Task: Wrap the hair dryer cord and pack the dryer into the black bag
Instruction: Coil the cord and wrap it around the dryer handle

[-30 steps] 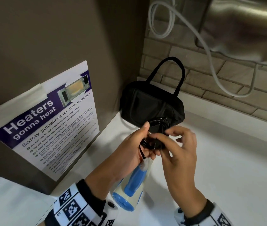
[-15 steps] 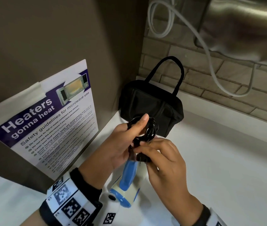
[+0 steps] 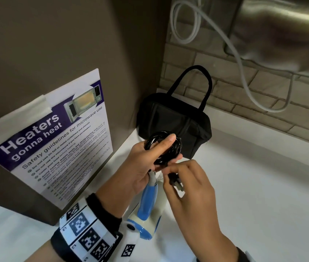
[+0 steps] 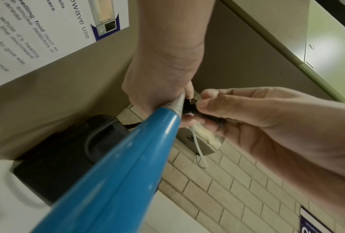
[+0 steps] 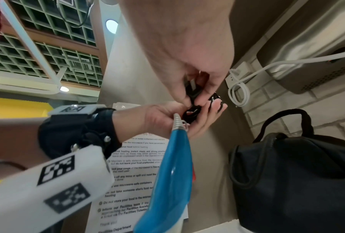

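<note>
Centrally, the hair dryer is held above the white worktop, its blue handle pointing up and away and its white-and-blue body lowest, nearest the camera. From the handle's grey strain relief the black cord rises into a coil of several loops, which is gripped by the left hand: the index finger lies across the front of the coil and the other fingers are curled behind it. The plug at the cord's free end is pinched between thumb and fingertips of the right hand, just below the coil and beside the handle's top. Behind the hands, near but apart from them, the black bag stands on the worktop in the corner, its handle loop upright; whether it is open and what it contains cannot be told. To the left, a microwave safety poster is taped to a brown panel. A grey cable hangs before the brick wall.
</note>
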Action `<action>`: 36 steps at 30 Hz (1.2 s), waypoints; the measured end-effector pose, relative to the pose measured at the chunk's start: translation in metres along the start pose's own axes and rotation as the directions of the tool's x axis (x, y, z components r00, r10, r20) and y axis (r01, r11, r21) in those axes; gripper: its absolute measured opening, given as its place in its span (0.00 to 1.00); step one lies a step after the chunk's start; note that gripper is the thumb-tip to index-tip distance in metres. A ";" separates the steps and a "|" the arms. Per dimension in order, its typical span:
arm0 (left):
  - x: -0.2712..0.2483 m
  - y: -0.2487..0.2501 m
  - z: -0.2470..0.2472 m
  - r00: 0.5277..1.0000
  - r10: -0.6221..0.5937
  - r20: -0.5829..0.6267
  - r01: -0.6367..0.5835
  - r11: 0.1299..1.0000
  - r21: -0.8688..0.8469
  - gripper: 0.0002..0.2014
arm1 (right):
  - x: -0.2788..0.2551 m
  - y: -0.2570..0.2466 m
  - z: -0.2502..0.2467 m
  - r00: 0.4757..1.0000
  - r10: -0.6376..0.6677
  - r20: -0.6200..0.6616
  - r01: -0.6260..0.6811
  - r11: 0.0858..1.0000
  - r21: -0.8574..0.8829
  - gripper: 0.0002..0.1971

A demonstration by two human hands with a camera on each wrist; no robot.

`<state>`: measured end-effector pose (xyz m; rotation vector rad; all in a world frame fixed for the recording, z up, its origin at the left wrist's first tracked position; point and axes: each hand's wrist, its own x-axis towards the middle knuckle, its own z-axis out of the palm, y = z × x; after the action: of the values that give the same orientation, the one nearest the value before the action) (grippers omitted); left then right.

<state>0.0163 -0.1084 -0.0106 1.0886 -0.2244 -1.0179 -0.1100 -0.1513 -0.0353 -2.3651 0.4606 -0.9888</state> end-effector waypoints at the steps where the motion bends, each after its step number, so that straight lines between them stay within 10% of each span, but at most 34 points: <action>1: 0.001 0.001 0.000 1.000 -0.005 -0.023 0.005 1.000 -0.001 0.25 | -0.002 0.000 0.000 1.000 -0.022 0.014 0.023 1.000 -0.010 0.04; 8: 0.004 0.000 -0.002 0.991 0.036 -0.125 -0.037 0.999 -0.009 0.21 | -0.018 -0.007 0.000 0.999 0.002 0.037 -0.007 0.992 0.124 0.05; 15: 0.001 -0.001 -0.003 0.998 0.043 -0.052 -0.040 0.997 0.068 0.15 | 0.008 0.005 -0.019 0.894 0.336 0.298 -0.409 0.882 0.234 0.14; 19: 0.000 -0.005 -0.001 0.996 0.070 -0.059 -0.066 0.995 0.071 0.04 | 0.009 -0.001 -0.017 0.921 0.272 0.280 -0.335 0.919 0.207 0.12; 23: 0.000 -0.004 0.002 0.991 0.107 -0.087 -0.106 0.994 0.014 0.21 | -0.001 -0.007 -0.008 0.960 0.153 0.235 -0.200 0.961 0.190 0.13; 30: -0.001 0.000 -0.004 0.998 0.045 0.043 -0.047 0.998 0.037 0.23 | -0.007 -0.002 -0.014 0.914 0.166 0.371 -0.231 0.963 0.138 0.09; 36: 0.000 -0.003 -0.008 0.985 0.015 0.170 -0.028 0.997 0.075 0.06 | 0.023 0.013 -0.040 0.946 0.240 0.218 -0.267 0.958 0.105 0.07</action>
<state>0.0194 -0.1041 -0.0173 1.0672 -0.4153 -1.0908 -0.1252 -0.1863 -0.0068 -2.1904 0.5840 -0.6319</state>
